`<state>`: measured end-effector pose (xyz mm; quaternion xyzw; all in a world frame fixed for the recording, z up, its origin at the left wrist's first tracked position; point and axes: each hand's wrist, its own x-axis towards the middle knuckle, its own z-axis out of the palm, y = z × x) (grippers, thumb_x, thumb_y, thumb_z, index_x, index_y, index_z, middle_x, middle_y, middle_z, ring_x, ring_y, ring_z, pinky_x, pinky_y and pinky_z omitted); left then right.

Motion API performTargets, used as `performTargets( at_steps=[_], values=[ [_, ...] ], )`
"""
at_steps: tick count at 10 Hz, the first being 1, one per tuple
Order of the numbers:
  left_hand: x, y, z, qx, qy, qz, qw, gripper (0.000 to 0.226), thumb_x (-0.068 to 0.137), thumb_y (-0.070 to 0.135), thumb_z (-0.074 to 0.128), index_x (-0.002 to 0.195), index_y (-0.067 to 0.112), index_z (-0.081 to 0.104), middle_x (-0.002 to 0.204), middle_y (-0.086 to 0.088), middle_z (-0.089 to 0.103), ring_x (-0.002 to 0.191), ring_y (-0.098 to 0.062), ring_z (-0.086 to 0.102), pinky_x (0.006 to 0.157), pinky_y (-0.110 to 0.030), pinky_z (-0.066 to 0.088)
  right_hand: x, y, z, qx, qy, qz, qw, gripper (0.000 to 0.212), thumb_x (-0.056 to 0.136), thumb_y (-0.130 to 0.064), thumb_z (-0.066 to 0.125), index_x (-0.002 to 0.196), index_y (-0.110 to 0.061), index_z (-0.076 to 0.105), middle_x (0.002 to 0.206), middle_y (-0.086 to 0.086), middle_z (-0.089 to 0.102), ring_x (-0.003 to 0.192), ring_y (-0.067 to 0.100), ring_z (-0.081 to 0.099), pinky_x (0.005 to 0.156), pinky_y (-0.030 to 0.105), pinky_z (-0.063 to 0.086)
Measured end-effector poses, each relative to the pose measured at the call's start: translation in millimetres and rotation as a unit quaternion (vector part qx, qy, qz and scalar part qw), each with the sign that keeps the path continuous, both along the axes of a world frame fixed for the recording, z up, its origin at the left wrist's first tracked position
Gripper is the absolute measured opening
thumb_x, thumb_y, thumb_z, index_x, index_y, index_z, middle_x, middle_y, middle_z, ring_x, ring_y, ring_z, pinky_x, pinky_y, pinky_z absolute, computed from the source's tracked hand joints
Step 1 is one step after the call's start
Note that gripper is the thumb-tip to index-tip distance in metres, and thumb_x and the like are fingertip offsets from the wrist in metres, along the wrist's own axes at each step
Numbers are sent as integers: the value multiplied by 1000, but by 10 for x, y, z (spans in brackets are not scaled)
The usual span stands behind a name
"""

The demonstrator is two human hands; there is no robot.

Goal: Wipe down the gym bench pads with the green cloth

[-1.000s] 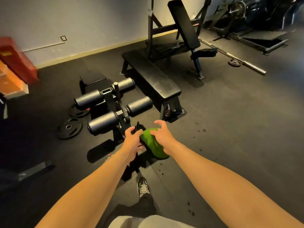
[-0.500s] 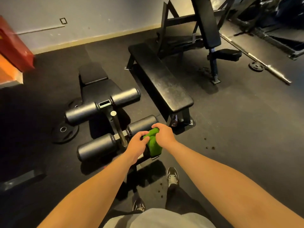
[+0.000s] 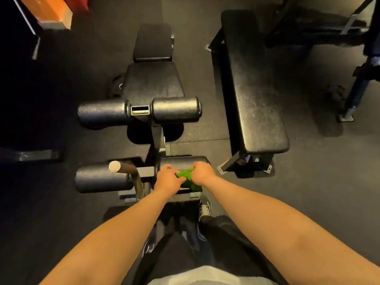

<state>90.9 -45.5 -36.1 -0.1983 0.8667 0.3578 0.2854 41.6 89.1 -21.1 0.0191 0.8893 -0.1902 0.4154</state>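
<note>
Two hands: the left hand (image 3: 167, 178) and the right hand (image 3: 202, 173) both grip the green cloth (image 3: 188, 178), fingers curled round it.
Cloth: bunched up between the hands, on top of the near right roller pad (image 3: 181, 161).
Change: a second ago the cloth was up in the air, short of the rollers; now the person has stepped in and it is down on the pad.
Meaning: wiping looks to be just starting; the other pads are likely still to do.
Other pads: near left roller (image 3: 102, 178), far rollers (image 3: 176, 109), seat pad (image 3: 153, 81), long flat bench (image 3: 255, 89) on the right.
Surface: black, a bit shiny, round.
Room: dark floor (image 3: 308, 182), orange box (image 3: 47, 11) far left, one shoe (image 3: 204, 206) below the hands.
</note>
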Motion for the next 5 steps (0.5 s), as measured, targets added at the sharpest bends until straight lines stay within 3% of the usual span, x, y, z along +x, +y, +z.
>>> performTargets(
  at_steps=[1,2,3,4,5],
  values=[
    [-172,-6,-209,-27,7,21,999,20,93,36,68,82,20,61,91,-9,65,94,-32,61,72,-37,49,-213,-22,-300,3,11,-3,1000,20,96,-16,46,109,-12,60,118,14,63,107,33,58,78,33,45],
    [-281,-15,-359,-72,24,20,997,33,94,35,65,125,24,60,114,-7,64,106,-29,58,85,-40,50,-353,-18,-490,21,56,41,997,29,101,-25,44,125,-14,55,127,13,51,118,34,48,88,41,46],
    [-362,44,-410,-114,80,-23,990,35,94,24,62,129,22,60,130,-4,57,119,-29,50,99,-42,43,-393,25,-574,12,101,90,991,31,99,-21,47,129,-18,51,130,8,44,122,31,41,90,43,44],
    [-388,76,-464,-159,89,-104,978,31,96,24,53,125,25,65,127,-1,64,117,-29,57,96,-40,42,-410,59,-590,4,79,134,988,40,98,-21,46,138,-21,49,136,8,46,125,31,42,93,42,43],
    [-391,94,-546,-201,38,-165,965,40,102,32,41,140,29,54,149,-3,49,139,-30,40,110,-43,33,-494,86,-592,14,61,160,985,43,100,-26,44,142,-27,48,136,7,48,127,30,42,96,41,42]
  ],
)
